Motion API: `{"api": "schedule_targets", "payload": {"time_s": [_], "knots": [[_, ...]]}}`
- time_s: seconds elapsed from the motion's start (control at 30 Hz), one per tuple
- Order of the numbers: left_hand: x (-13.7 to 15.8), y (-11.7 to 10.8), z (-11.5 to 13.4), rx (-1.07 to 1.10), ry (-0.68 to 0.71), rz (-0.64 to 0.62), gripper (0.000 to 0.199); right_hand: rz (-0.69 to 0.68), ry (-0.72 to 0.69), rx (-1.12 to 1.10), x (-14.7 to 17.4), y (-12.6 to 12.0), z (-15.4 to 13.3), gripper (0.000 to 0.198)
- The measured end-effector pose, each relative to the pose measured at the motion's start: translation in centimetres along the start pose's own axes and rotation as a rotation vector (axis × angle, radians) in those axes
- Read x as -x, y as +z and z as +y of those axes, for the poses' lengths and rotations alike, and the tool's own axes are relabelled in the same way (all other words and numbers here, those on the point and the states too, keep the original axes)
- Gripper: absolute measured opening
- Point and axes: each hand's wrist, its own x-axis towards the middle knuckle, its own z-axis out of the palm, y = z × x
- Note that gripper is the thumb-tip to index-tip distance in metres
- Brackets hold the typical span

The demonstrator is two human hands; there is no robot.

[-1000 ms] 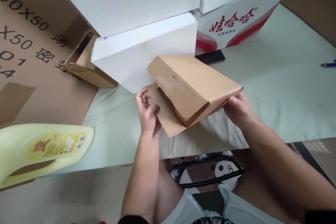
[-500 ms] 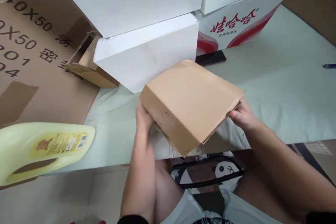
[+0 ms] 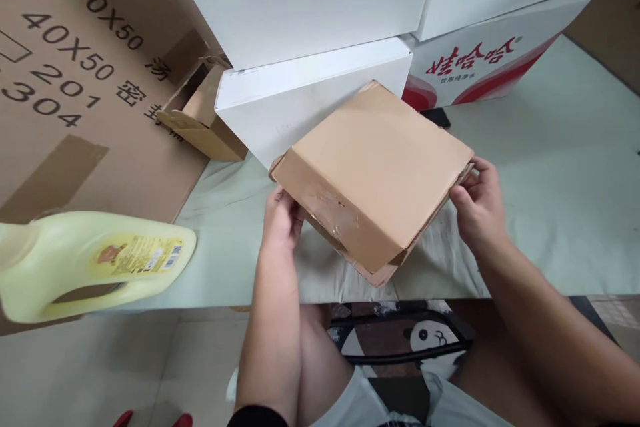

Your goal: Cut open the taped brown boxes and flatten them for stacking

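A square, flat cardboard box (image 3: 383,163) is held tilted over the table, its plain brown face turned up and one long side facing me. Clear tape and a small tear show on that side, and its lower edges look worn. My left hand (image 3: 283,217) grips the box from below at its left corner, with some fingertips hidden underneath. At the right corner, my right hand (image 3: 481,203) holds the edge, thumb towards me and fingers on the far side.
White boxes (image 3: 315,7) are stacked behind, beside a red-and-white printed carton (image 3: 480,67). A dark phone (image 3: 437,118) lies partly hidden. On the left stand a big brown carton (image 3: 65,93), a small open cardboard box (image 3: 205,113) and a yellow jug (image 3: 100,263) lying along the table edge (image 3: 200,293).
The cardboard box has turned and tilted, so its lower edge flap now shows. My right hand's fingers have shifted along its edge. The view has swung a little to the left.
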Motion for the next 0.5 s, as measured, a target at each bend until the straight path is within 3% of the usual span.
{"api": "schedule_targets", "payload": {"time_s": [0.17,0.37,0.5], "knots": [[-0.4,-1.8,1.1,0.092,-0.209,-0.190,0.060,-0.076,-0.084,-0.003,-0.4,0.1,-1.4,0.065],[2.0,-2.9,1.3,0.028,-0.394,-0.425,0.062,-0.342,-0.141,-0.128,-0.3,-1.8,-2.3,0.064],[3.2,-3.2,0.4,-0.012,-0.597,-0.542,0.079,-0.471,-0.255,0.233,-0.6,-2.7,-2.3,0.087]]}}
